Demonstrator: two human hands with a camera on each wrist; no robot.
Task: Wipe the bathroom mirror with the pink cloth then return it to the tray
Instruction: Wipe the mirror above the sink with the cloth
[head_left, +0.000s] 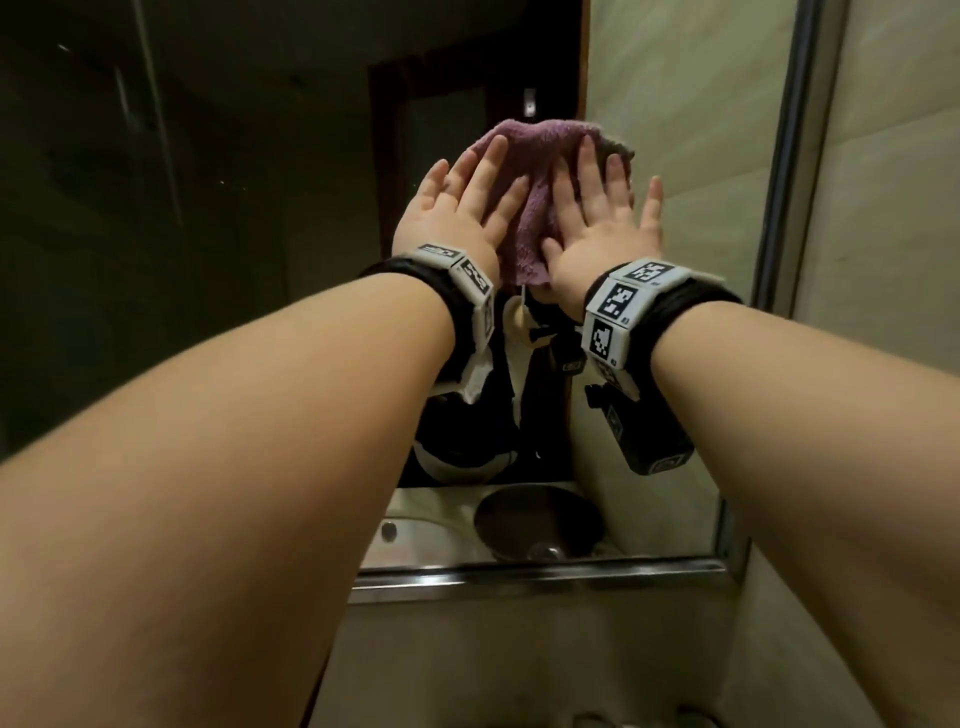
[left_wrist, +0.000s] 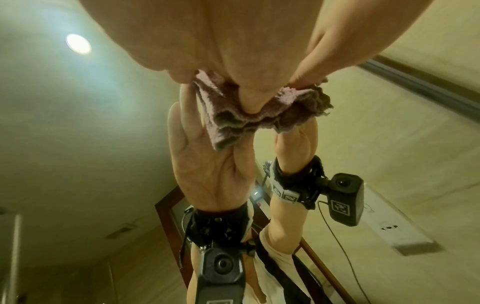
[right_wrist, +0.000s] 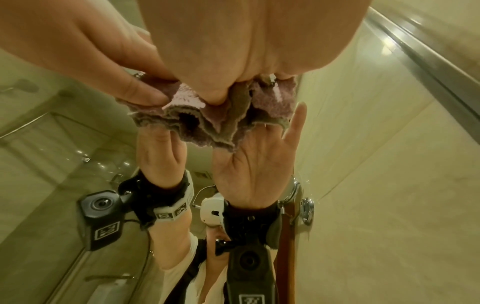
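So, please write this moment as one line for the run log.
step: wiping | left hand: flat on pink cloth | right hand: flat on cloth | cloth: against mirror | tray: unseen

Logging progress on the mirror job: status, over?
Left hand and right hand flat, pressing the cloth to the mirror. Wiping underway. Tray not in view. Nothing in the way.

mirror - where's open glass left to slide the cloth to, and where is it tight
Open glass lies left of the left hand, across the dark stretch of the mirror. A narrower pale strip runs between the right hand and the metal frame. It is crowded at the middle, where both flat hands press the pink cloth, and below, where the wrist cameras hang.
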